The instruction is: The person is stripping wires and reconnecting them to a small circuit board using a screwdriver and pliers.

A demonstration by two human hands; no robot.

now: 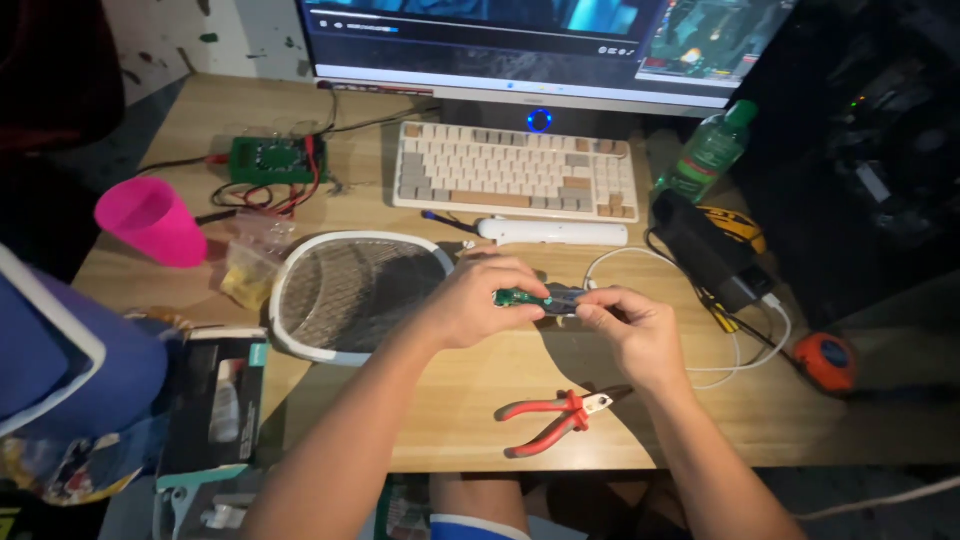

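My left hand [478, 298] pinches a small green circuit board [518, 297] by its left end, above the middle of the wooden desk [470, 395]. My right hand [632, 325] grips the board's right end, where a dark part [565, 299] sits between my fingertips. Under and left of my left hand lies a white-framed racket-shaped mesh swatter head [345, 292]. Red-handled pliers [553, 419] lie on the desk just in front of my right wrist.
A beige keyboard [515, 172] and a white handle piece [552, 232] lie behind my hands, below a monitor [520, 40]. At the left stand a pink cup [152, 221], a green wired board [272, 159] and a plastic bag [252, 262]. A green bottle [708, 152], black adapter [708, 250] and white cable [740, 345] sit right.
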